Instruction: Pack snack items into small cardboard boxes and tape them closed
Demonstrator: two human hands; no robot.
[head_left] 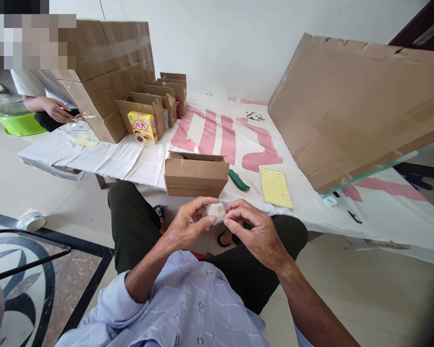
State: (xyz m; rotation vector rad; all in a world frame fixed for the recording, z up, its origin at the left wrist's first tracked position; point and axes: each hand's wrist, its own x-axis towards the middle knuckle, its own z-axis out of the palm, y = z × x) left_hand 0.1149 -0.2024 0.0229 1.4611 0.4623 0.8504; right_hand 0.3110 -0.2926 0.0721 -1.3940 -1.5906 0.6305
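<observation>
Between my two hands, above my lap, is a small whitish lump in clear plastic wrap (216,211); its exact kind is hard to make out. My left hand (193,219) pinches it from the left with thumb and fingers. On the other side, the fingertips of my right hand (251,226) pinch the wrap's right edge. Just beyond my hands, an open brown cardboard box (196,177) stands at the table's front edge. A dark green, curved object (239,180) lies to its right, and farther right is a yellow card with wavy edges (276,187).
A tall cardboard partition (108,62) and several brown cardboard boxes stand at the left, with a yellow snack box (143,127) before them. A large cardboard panel (361,111) leans at the right. Behind the partition, another person's hand (58,110) shows. A paper bowl (31,220) sits on the floor.
</observation>
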